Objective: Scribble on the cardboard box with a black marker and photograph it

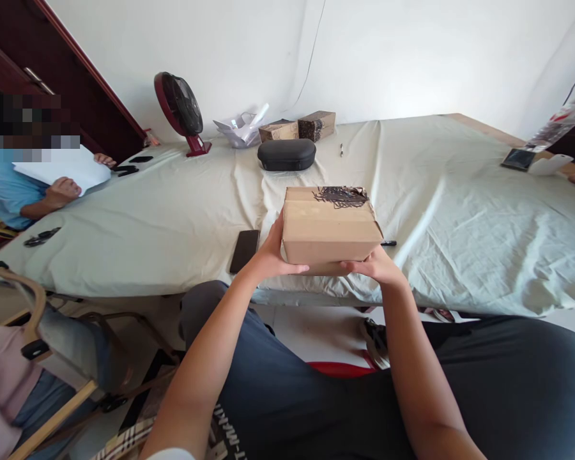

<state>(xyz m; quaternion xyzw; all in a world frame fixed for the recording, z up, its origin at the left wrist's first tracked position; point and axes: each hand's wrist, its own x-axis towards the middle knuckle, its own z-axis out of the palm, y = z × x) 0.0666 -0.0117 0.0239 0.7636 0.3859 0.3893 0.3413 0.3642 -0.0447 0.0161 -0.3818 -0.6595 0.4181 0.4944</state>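
Between my two hands is a brown cardboard box (330,230), with black scribbles over part of its top near the far right corner. My left hand (274,254) grips its left side, the thumb lying across the lower front face. On the opposite side, my right hand (371,263) holds the lower right corner, its thumb also on the front; its other fingers are mostly hidden by the box. A dark phone (245,251) lies on the cloth just left of my left hand. Behind the box's right side, a black pen (389,243) partly shows.
A cloth-covered table (460,211) spreads ahead. Toward the wall stand a black case (286,155), two small cardboard boxes (317,126), a plastic basket (242,135) and a fan (182,108). At left, a person (9,176) holds white paper (69,167); a chair (71,338) stands nearer me.
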